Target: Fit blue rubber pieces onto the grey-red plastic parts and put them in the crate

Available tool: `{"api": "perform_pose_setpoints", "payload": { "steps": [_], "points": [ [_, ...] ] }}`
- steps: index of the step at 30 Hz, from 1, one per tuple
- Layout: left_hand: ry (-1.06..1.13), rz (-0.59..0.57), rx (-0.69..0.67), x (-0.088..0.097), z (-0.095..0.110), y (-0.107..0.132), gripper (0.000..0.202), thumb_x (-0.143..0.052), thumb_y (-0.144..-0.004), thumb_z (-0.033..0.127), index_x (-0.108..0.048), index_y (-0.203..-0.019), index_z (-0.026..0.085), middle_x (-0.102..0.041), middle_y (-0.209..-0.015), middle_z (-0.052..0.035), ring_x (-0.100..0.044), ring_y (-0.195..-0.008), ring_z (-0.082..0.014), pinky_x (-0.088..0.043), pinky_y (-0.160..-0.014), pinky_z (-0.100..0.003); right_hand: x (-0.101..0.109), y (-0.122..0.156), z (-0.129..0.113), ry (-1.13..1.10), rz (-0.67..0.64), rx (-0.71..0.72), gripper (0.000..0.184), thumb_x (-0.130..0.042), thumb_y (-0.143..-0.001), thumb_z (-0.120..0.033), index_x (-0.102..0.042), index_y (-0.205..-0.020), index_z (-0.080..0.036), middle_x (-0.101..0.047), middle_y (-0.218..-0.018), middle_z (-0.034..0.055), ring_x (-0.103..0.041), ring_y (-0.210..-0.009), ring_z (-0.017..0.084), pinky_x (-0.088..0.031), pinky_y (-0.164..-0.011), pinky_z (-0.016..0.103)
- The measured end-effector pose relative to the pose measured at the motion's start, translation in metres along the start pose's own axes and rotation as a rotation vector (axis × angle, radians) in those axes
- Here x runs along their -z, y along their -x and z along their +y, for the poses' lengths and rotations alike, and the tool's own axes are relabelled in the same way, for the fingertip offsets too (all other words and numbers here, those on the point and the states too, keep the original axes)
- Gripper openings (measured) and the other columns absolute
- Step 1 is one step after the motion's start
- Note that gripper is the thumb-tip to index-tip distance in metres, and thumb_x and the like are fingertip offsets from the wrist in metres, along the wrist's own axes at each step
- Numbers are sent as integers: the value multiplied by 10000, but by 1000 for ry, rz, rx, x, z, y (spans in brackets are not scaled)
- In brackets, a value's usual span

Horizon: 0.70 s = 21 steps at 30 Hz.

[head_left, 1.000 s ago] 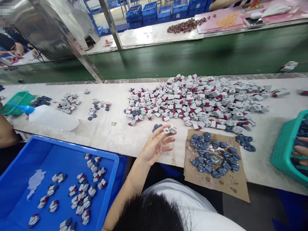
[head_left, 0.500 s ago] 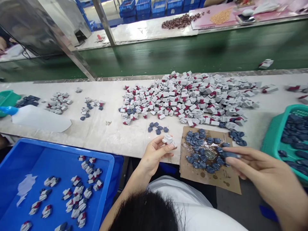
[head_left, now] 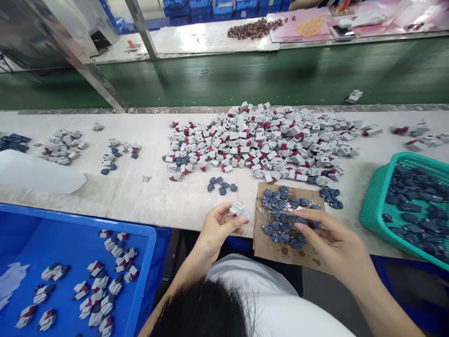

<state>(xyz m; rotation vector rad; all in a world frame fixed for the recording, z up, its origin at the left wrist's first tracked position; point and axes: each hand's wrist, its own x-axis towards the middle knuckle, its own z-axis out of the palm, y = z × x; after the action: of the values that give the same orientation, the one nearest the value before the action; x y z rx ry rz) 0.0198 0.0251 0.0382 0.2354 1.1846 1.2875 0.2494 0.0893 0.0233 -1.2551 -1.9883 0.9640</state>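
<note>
My left hand point(head_left: 219, 229) pinches a small white plastic part point(head_left: 239, 209) between thumb and fingers, just above the table's front edge. To its right, my right hand point(head_left: 333, 238) hovers over a piece of brown cardboard point(head_left: 280, 255), thumb and forefinger closed on a dark blue plastic piece point(head_left: 302, 220), mostly hidden by the fingers. Several dark blue pieces point(head_left: 275, 201) lie spread over the cardboard, which looks wet and stained. A big heap of white and maroon parts point(head_left: 252, 140) rests behind both hands. A few loose dark blue pieces point(head_left: 222, 186) sit before it.
At the right stands a green basket point(head_left: 372, 201) of dark blue pieces. A blue bin point(head_left: 147, 262) at the lower left holds several assembled white, maroon and dark parts. A green conveyor belt point(head_left: 224, 84) runs behind the table, with a metal post point(head_left: 94, 75) at the left.
My right hand has moved left over the cardboard, bringing its dark blue piece nearer my left hand. The left hand keeps its white part. The whole view has shifted slightly.
</note>
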Motion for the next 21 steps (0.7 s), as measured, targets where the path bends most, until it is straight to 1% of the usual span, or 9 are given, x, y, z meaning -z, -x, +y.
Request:
{"api": "perform_pose_setpoints", "payload": {
  "steps": [1, 2, 5, 7, 9, 12, 14, 18, 21],
  "points": [
    [3, 1, 1, 0, 0, 0, 441, -903, -535, 304, -693, -892, 152, -677, -772, -6, -633, -694, -106, -498, -539, -161, 1, 2, 4, 78, 22, 57, 248, -575, -903, -431, -683, -978, -220, -643, -999, 68, -639, -837, 182, -542, -604, 230],
    [3, -3, 1, 0, -1, 0, 441, -903, -536, 303, -693, -893, 152, -681, -782, -8, -633, -692, -106, -499, -539, -162, 1, 4, 6, 119, 41, 80, 233, -570, -906, -409, -689, -979, -222, -632, -971, 60, -630, -802, 168, -534, -589, 225],
    [-6, -21, 9, -2, -2, -1, 425, -901, -543, 299, -696, -885, 153, -684, -776, -4, -632, -690, -102, -498, -543, -160, 1, 12, 8, 218, 86, 106, 208, -539, -929, -334, -666, -1041, -214, -611, -851, 24, -575, -622, 113, -491, -539, 212],
    [-15, -31, 21, -3, -3, -1, 418, -902, -543, 296, -698, -878, 150, -681, -755, 1, -635, -692, -104, -496, -545, -157, 0, 16, 8, 286, 125, 120, 202, -512, -945, -303, -653, -1059, -214, -626, -885, 17, -574, -609, 103, -482, -550, 213],
    [-22, -41, 36, -4, -4, -2, 422, -902, -542, 300, -700, -880, 148, -683, -754, 1, -640, -697, -107, -491, -544, -156, -1, 17, 8, 349, 153, 144, 198, -503, -955, -312, -654, -1040, -215, -648, -913, 12, -591, -618, 106, -479, -556, 218],
    [-28, -61, 48, -6, -6, -2, 442, -900, -542, 317, -700, -898, 148, -690, -773, -6, -641, -707, -112, -489, -546, -160, -2, 14, 9, 437, 170, 192, 198, -520, -961, -342, -655, -1006, -204, -671, -854, 2, -585, -561, 112, -458, -513, 234],
    [-33, -67, 50, -7, -7, -1, 458, -901, -537, 331, -697, -902, 144, -697, -789, -16, -637, -712, -116, -489, -549, -168, -2, 10, 11, 465, 166, 244, 200, -513, -969, -337, -652, -992, -195, -680, -877, 14, -616, -611, 137, -482, -553, 255],
    [-38, -48, 60, -7, -10, 1, 472, -907, -510, 346, -686, -867, 129, -704, -800, -35, -627, -703, -125, -489, -550, -183, -2, 3, 14, 440, 114, 363, 206, -474, -985, -307, -643, -974, -191, -678, -941, 36, -661, -830, 181, -547, -731, 284],
    [-40, -48, 70, -6, -12, 1, 480, -903, -515, 344, -688, -887, 128, -713, -814, -48, -626, -707, -132, -491, -562, -193, -2, 2, 16, 448, 101, 398, 202, -469, -982, -260, -647, -1034, -180, -678, -986, 49, -665, -874, 188, -558, -768, 295]
  ]
}}
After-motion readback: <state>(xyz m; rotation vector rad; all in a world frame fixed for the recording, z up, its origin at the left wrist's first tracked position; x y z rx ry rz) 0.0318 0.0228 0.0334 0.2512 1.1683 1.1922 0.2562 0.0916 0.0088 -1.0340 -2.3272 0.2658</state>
